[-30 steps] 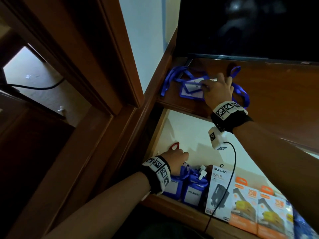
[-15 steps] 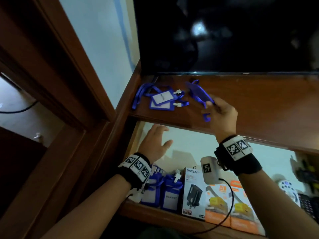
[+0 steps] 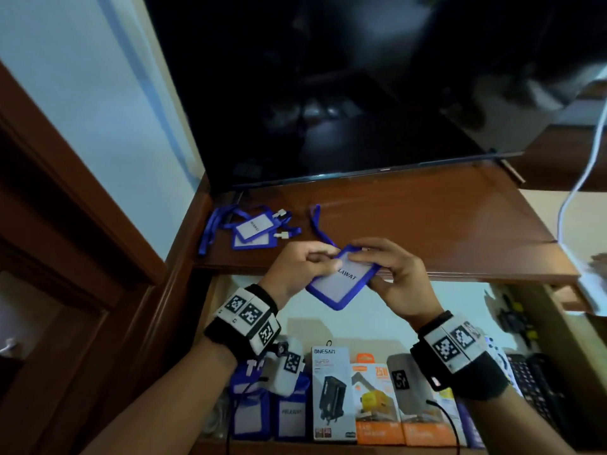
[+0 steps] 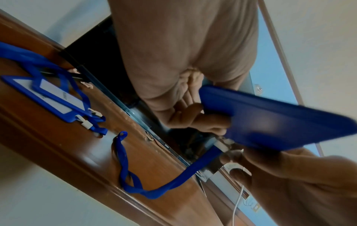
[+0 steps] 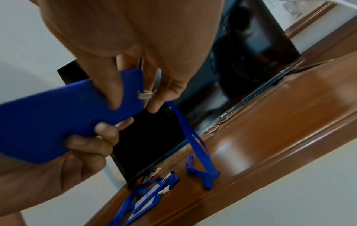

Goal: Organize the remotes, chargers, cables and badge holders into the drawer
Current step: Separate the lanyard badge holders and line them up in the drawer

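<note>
A blue badge holder [image 3: 341, 279] with a white card hangs in the air over the open drawer [image 3: 354, 320], held by both hands. My left hand [image 3: 315, 259] pinches its upper left corner. My right hand [image 3: 364, 257] pinches the upper edge by the white clip [image 5: 144, 95]. Its blue lanyard [image 3: 320, 224] trails back onto the wooden shelf [image 3: 427, 218]. The left wrist view shows the holder's plain blue back [image 4: 270, 120] and the lanyard [image 4: 154, 191] looped on the wood. Two more badge holders [image 3: 253, 229] lie at the shelf's left end.
Several badge holders [image 3: 290, 418] stand at the drawer's front left, beside a white charger box [image 3: 333, 392] and orange boxes [image 3: 377, 405]. Remotes [image 3: 538, 382] lie at its right. A dark TV screen [image 3: 328, 93] stands behind the shelf. A white cable [image 3: 578, 185] hangs at right.
My right hand has lifted a badge holder off the shelf toward me. My left hand rose from the drawer and took hold of it too.
</note>
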The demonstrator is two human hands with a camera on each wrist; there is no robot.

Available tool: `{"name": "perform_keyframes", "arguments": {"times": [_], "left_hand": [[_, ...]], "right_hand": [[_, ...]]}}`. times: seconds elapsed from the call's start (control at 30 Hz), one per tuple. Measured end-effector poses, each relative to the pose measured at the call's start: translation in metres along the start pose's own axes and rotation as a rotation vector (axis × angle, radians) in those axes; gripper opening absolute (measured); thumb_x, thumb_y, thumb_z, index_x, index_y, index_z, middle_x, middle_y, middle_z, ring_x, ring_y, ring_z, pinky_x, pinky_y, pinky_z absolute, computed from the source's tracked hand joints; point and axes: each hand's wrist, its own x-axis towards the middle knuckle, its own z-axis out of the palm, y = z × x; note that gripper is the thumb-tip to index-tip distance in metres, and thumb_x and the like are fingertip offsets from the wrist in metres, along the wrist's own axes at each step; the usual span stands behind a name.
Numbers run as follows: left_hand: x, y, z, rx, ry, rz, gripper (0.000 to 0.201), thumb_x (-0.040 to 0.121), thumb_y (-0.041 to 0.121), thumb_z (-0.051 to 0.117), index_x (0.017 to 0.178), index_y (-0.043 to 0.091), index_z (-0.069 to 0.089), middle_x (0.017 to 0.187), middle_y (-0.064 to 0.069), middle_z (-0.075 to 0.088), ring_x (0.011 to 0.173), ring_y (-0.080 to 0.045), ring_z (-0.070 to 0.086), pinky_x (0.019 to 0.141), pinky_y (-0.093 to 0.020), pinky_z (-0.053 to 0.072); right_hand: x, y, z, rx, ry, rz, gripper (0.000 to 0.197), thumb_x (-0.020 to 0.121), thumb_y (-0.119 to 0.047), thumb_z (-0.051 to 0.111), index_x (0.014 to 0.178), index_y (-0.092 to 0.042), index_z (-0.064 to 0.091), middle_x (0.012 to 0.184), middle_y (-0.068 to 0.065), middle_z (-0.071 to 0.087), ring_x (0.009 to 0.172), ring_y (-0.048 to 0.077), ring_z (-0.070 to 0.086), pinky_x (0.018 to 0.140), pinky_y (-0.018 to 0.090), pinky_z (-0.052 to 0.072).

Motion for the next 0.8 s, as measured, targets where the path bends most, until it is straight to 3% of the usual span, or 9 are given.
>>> {"name": "perform_keyframes", "arguments": {"times": [0.1,0.2,0.27,0.33,0.4,0.5,0.6,0.7,0.8], "left_hand": [[-0.002,0.005,0.008,0.072,-0.04,0.027,0.024,0.084,-0.001,0.065,0.106,0.008,0.065,0.092,-0.013,0.062,0.083,-0.017,0.057,0.076,-0.027,0.047],[-0.003,0.009,0.011,0.155,-0.072,0.042,0.025,0.086,-0.001,0.062,0.098,0.021,0.062,0.094,-0.005,0.059,0.085,-0.015,0.055,0.075,-0.025,0.045],[-0.004,0.011,0.013,0.159,-0.055,0.049,0.024,0.087,-0.003,0.058,0.097,0.019,0.059,0.094,-0.003,0.059,0.082,-0.01,0.052,0.071,-0.019,0.043],[-0.001,0.011,0.017,0.106,-0.003,0.065,0.022,0.088,-0.006,0.055,0.099,0.013,0.056,0.095,-0.005,0.059,0.08,-0.008,0.051,0.068,-0.015,0.042],[0.002,0.01,0.023,0.039,0.073,0.067,0.021,0.088,-0.009,0.052,0.099,0.01,0.055,0.093,-0.004,0.059,0.08,-0.009,0.052,0.068,-0.015,0.042],[0.007,0.005,0.032,-0.079,0.192,0.035,0.023,0.091,-0.006,0.05,0.092,0.016,0.053,0.088,-0.002,0.059,0.08,-0.012,0.054,0.071,-0.023,0.044],[0.008,0.001,0.043,-0.15,0.23,-0.015,0.019,0.093,-0.001,0.051,0.093,0.018,0.052,0.094,-0.004,0.062,0.084,-0.015,0.058,0.075,-0.03,0.048],[0.006,0.0,0.049,-0.158,0.202,-0.065,0.015,0.093,0.002,0.054,0.093,0.017,0.05,0.098,-0.006,0.061,0.091,-0.02,0.058,0.081,-0.036,0.05],[0.003,0.006,0.041,-0.139,0.152,-0.054,0.017,0.089,0.004,0.06,0.095,0.016,0.051,0.099,-0.005,0.06,0.09,-0.02,0.058,0.077,-0.034,0.05]], "right_hand": [[-0.005,0.001,-0.013,0.007,-0.05,0.073,0.048,0.067,-0.003,0.063,0.115,-0.012,0.065,0.12,0.003,0.063,0.087,-0.006,0.057,0.062,0.008,0.041],[-0.007,0.009,-0.019,0.156,-0.057,0.215,0.059,0.067,-0.007,0.066,0.125,-0.013,0.055,0.105,0.002,0.067,0.069,-0.001,0.052,0.061,0.009,0.037],[-0.01,0.01,-0.019,0.391,-0.02,0.362,0.049,0.068,-0.001,0.066,0.116,-0.009,0.058,0.084,0.0,0.069,0.066,0.009,0.054,0.062,0.017,0.041],[-0.013,0.009,-0.017,0.553,0.021,0.437,0.024,0.074,0.009,0.062,0.095,-0.003,0.063,0.069,-0.001,0.068,0.062,0.01,0.056,0.06,0.017,0.042],[-0.015,0.008,-0.014,0.567,0.03,0.449,0.008,0.078,0.003,0.058,0.082,0.0,0.064,0.062,0.005,0.064,0.058,0.012,0.051,0.057,0.019,0.036],[-0.012,0.006,-0.011,0.648,0.066,0.475,0.012,0.08,-0.013,0.055,0.078,-0.004,0.062,0.066,0.01,0.058,0.063,0.017,0.046,0.063,0.03,0.031],[-0.009,0.003,-0.006,0.68,0.106,0.486,0.014,0.087,-0.016,0.059,0.074,-0.017,0.065,0.072,0.003,0.06,0.068,0.014,0.051,0.066,0.024,0.038],[-0.008,0.003,-0.001,0.659,0.097,0.452,0.009,0.089,-0.004,0.058,0.096,-0.001,0.064,0.085,0.022,0.061,0.08,0.018,0.056,0.072,0.029,0.046],[-0.012,0.005,-0.004,0.613,0.07,0.414,0.016,0.088,-0.003,0.058,0.103,0.0,0.062,0.091,0.013,0.064,0.08,0.013,0.058,0.071,0.024,0.048]]}}
